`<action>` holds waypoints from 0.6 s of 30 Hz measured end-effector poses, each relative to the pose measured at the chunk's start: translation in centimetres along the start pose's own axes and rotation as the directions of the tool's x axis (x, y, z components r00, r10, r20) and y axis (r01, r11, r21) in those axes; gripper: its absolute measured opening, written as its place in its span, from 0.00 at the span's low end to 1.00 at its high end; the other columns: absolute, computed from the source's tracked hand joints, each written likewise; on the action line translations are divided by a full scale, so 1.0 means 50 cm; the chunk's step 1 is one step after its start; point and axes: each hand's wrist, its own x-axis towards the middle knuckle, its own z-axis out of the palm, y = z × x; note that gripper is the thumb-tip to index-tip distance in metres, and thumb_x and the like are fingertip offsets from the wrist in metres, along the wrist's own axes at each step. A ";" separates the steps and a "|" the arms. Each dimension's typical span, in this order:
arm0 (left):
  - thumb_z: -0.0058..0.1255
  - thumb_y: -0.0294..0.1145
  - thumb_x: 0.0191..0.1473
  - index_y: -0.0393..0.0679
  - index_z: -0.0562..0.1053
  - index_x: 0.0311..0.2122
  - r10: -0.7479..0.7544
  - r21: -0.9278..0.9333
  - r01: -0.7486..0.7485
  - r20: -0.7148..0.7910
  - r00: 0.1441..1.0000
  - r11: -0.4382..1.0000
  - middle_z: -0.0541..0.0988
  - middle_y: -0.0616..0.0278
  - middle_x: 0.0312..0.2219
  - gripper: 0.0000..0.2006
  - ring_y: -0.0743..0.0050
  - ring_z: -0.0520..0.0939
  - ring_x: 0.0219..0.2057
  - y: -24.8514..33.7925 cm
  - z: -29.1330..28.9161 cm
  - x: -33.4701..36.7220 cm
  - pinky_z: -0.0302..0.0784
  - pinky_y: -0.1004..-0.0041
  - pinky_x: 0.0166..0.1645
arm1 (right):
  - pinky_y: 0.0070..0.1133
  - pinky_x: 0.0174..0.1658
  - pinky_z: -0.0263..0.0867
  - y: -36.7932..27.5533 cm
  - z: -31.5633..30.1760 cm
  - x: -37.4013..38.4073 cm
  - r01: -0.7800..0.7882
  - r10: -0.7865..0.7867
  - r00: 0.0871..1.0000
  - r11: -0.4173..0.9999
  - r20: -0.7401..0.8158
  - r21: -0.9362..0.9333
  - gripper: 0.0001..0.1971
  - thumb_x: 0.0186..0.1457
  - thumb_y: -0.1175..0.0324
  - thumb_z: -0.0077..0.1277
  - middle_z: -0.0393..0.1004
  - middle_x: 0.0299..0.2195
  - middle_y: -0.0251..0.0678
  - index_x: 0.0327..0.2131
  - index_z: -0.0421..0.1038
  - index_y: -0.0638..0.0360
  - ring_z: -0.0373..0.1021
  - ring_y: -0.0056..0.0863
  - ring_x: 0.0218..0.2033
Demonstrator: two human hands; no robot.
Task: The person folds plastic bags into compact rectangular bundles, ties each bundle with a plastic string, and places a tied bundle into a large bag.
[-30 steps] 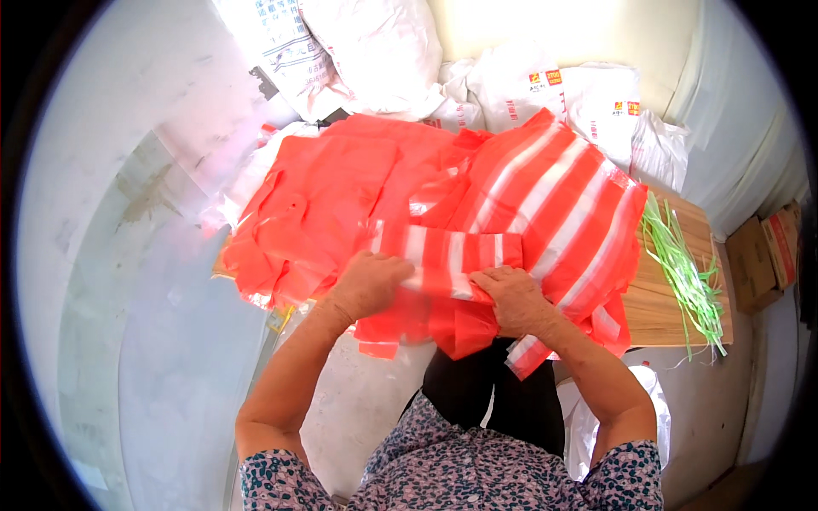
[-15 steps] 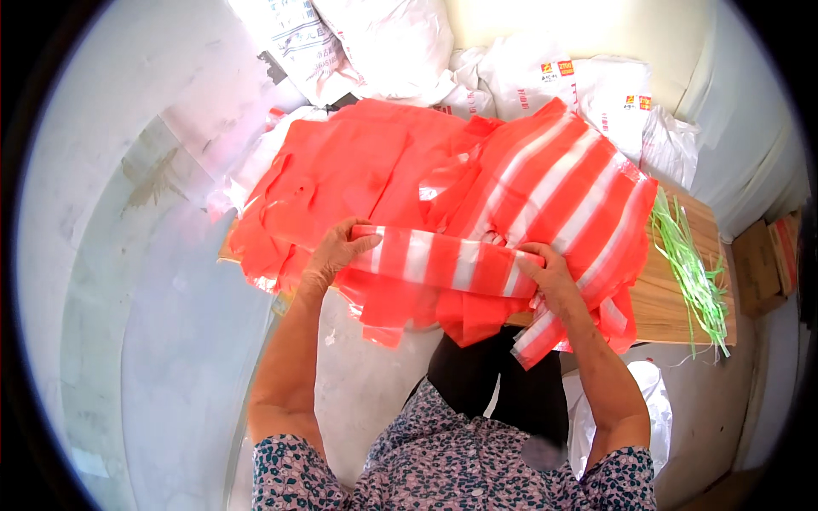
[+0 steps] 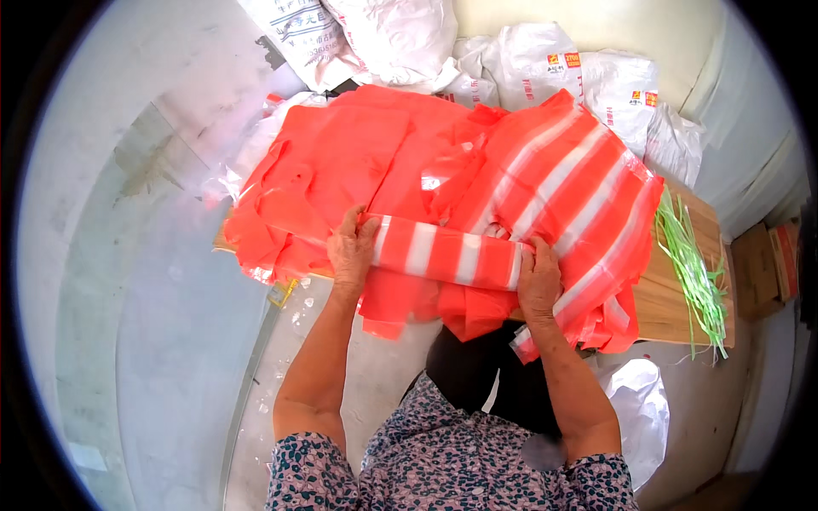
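Note:
A long folded strip of red-and-white striped plastic film (image 3: 447, 254) stretches between my hands at the near side of a red plastic pile. My left hand (image 3: 351, 252) grips its left end, thumb on top, and my right hand (image 3: 538, 281) has hold of the right end. Parts of the fingers under the film are hidden. Flat red plastic sheets (image 3: 341, 145) lie heaped behind the strip. To the right, a striped stack of plastic film (image 3: 569, 175) fans out, reaching close to my right hand. Loose red flaps (image 3: 392, 298) hang below the strip.
The pile rests on a wooden table (image 3: 682, 311). Green plastic strands (image 3: 692, 277) drape over its right end. White sacks (image 3: 532, 68) stand along the wall behind. A white bag (image 3: 639, 409) lies on the floor at right, near cardboard boxes (image 3: 757, 268).
My left hand has shifted right and slightly up, and my right hand a little left, so they are nearer each other. The striped strip remains held between them.

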 end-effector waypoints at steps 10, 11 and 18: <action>0.50 0.37 0.51 0.48 0.74 0.38 0.459 0.454 -0.404 -0.011 0.889 0.794 0.75 0.61 0.41 0.10 0.58 0.72 0.47 0.069 0.011 -0.025 0.60 0.48 0.53 | 0.32 0.37 0.66 -0.033 -0.004 0.007 -0.054 0.074 0.986 0.990 0.150 -0.132 0.13 0.57 0.66 0.44 0.67 0.36 0.46 0.45 0.67 0.56 0.69 0.45 0.36; 0.50 0.37 0.51 0.48 0.74 0.38 0.457 0.455 -0.403 -0.011 0.889 0.794 0.75 0.61 0.41 0.10 0.58 0.72 0.47 0.088 0.016 -0.032 0.60 0.48 0.53 | 0.32 0.37 0.66 -0.034 -0.003 0.007 -0.041 0.062 0.988 0.989 0.144 -0.140 0.12 0.57 0.66 0.44 0.67 0.36 0.46 0.45 0.67 0.56 0.69 0.45 0.36; 0.46 0.42 0.55 0.49 0.72 0.45 0.411 0.408 -0.538 0.361 0.837 0.738 0.71 0.64 0.49 0.14 0.62 0.67 0.53 0.105 0.029 -0.055 0.53 0.44 0.58 | 0.35 0.39 0.67 -0.062 -0.034 0.013 -0.016 0.028 0.989 0.996 0.145 -0.084 0.12 0.56 0.67 0.45 0.68 0.39 0.47 0.43 0.67 0.59 0.69 0.46 0.37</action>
